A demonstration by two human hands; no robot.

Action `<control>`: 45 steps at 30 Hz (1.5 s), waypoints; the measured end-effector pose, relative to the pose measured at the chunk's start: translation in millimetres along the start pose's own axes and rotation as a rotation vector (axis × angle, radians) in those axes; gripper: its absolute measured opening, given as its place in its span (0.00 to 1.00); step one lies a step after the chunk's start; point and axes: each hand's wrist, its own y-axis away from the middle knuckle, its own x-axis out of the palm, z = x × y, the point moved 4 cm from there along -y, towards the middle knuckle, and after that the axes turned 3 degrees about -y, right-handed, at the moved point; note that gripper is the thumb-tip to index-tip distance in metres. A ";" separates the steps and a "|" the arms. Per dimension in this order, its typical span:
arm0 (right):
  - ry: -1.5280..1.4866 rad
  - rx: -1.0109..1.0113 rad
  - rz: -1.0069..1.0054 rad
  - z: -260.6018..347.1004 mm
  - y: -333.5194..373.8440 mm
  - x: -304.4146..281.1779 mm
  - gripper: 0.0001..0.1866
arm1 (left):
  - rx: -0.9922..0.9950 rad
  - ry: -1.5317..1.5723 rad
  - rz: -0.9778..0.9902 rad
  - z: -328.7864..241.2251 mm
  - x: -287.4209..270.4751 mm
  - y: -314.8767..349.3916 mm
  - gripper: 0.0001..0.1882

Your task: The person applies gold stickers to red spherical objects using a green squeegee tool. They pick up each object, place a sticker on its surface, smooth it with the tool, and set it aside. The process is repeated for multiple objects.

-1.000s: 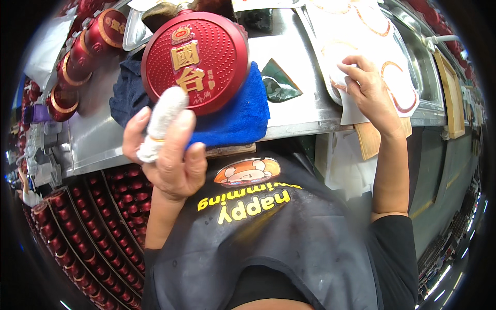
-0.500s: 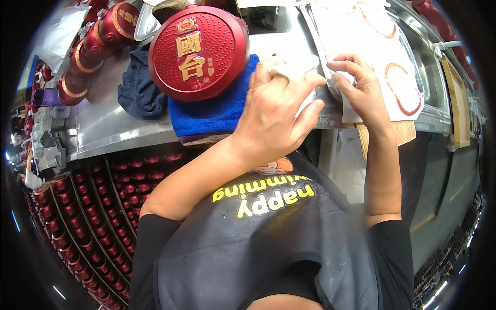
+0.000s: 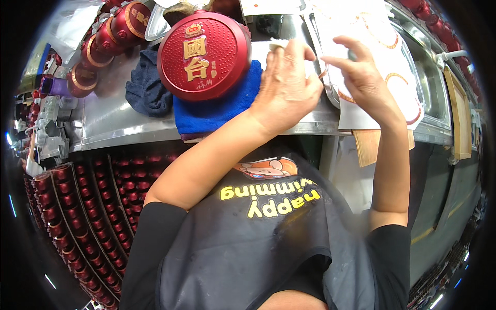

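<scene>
My left hand [image 3: 290, 85] is closed round a small crumpled white piece [image 3: 278, 44], which looks like cloth or tissue and shows past its fingers. To its right my right hand [image 3: 366, 80] is raised over white sheets, its fingers apart. A short reddish strip [image 3: 323, 74] shows between the two hands; I cannot tell which hand touches it. Curved red-and-gold label strips [image 3: 397, 77] lie on the white sheets [image 3: 356, 113]. Left of my left hand, a round flat red bottle [image 3: 204, 59] with raised gold characters rests on a folded blue towel [image 3: 206, 118].
A dark blue cloth [image 3: 148, 85] lies beside the bottle on the steel counter [image 3: 111, 121]. More red bottles [image 3: 98, 46] stand at far left. A wooden board [image 3: 369, 147] sticks out under the sheets. At right is a steel sink [image 3: 439, 93]. Racks of red bottles [image 3: 72, 206] fill the lower left.
My right hand has lifted from the edge of the sheets and its fingers have spread. My left hand has shifted slightly up and right. The whole view has shifted a little.
</scene>
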 end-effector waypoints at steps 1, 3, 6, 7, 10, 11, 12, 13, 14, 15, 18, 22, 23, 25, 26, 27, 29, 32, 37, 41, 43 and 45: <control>0.034 -0.066 0.064 1.9 -2.0 9.5 0.24 | 0.036 0.032 -0.063 0.7 -4.1 3.2 0.18; 0.033 -0.052 0.150 0.7 -5.5 23.3 0.17 | 0.080 -0.048 -0.136 1.6 -10.8 9.3 0.17; 0.041 -0.079 0.134 -0.8 -14.3 27.0 0.06 | 0.063 -0.062 -0.137 4.1 -14.8 11.0 0.17; 0.029 -0.072 0.147 -1.9 -16.8 23.9 0.06 | 0.017 -0.021 -0.108 5.9 -14.8 10.1 0.18; -0.011 -0.076 0.085 -0.5 -22.3 -0.6 0.06 | -0.093 0.158 -0.009 5.5 -9.6 3.4 0.19; 0.024 -0.112 0.054 1.2 -25.4 -12.3 0.06 | -0.120 0.239 0.008 1.9 -4.4 -1.3 0.20; 0.062 -0.110 0.033 2.6 -28.3 -24.6 0.06 | -0.184 0.323 0.045 -1.7 2.2 -6.3 0.20; 0.099 -0.094 0.005 3.6 -31.3 -37.5 0.06 | -0.096 0.222 0.066 -11.3 6.9 -14.1 0.27; 0.170 -0.115 0.012 7.1 -33.3 -49.4 0.05 | -0.043 0.280 0.045 -22.5 11.4 -17.1 0.30; 0.234 -0.139 -0.032 10.7 -36.3 -60.1 0.06 | 0.000 0.334 0.024 -34.0 16.4 -20.4 0.33; 0.350 -0.148 -0.103 17.3 -44.7 -87.0 0.06 | 0.010 0.425 0.008 -52.2 24.1 -41.5 0.31; 0.416 -0.076 -0.164 14.6 -47.6 -110.5 0.12 | 0.021 0.431 0.042 -54.6 19.8 -55.0 0.18; 0.413 -0.057 -0.178 11.9 -46.2 -114.7 0.13 | 0.009 0.557 0.079 -52.3 18.5 -54.9 0.16; 0.368 0.008 -0.195 3.2 -40.5 -120.5 0.12 | -0.016 0.787 0.144 -46.4 14.1 -53.0 0.12; 0.325 0.057 -0.198 -2.2 -35.7 -121.9 0.10 | -0.003 0.802 0.186 -43.1 9.7 -52.6 0.11; 0.281 0.106 -0.200 -7.3 -30.1 -121.4 0.08 | -0.031 0.842 0.226 -38.7 5.6 -51.5 0.11; 0.195 0.171 -0.153 -15.2 -16.5 -114.8 0.10 | -0.139 0.924 0.325 -30.8 -0.7 -48.9 0.11; 0.166 0.318 -0.063 -22.9 3.2 -97.4 0.08 | -0.180 0.857 0.460 -29.5 -6.9 -49.0 0.14; -0.491 0.204 0.016 -14.0 6.9 -76.0 0.29 | -0.134 0.714 0.660 -40.9 -12.7 -48.6 0.17; -0.867 0.212 0.253 -12.6 -7.1 -60.1 0.18 | -0.175 0.711 0.748 -42.5 -19.1 -43.6 0.18; -0.810 0.089 0.166 -9.8 -9.2 -64.0 0.12 | -0.227 0.793 0.735 -39.6 -22.5 -41.5 0.18; -0.740 0.139 0.162 -12.1 -5.6 -63.5 0.12 | -0.274 0.832 0.739 -35.5 -23.0 -39.4 0.19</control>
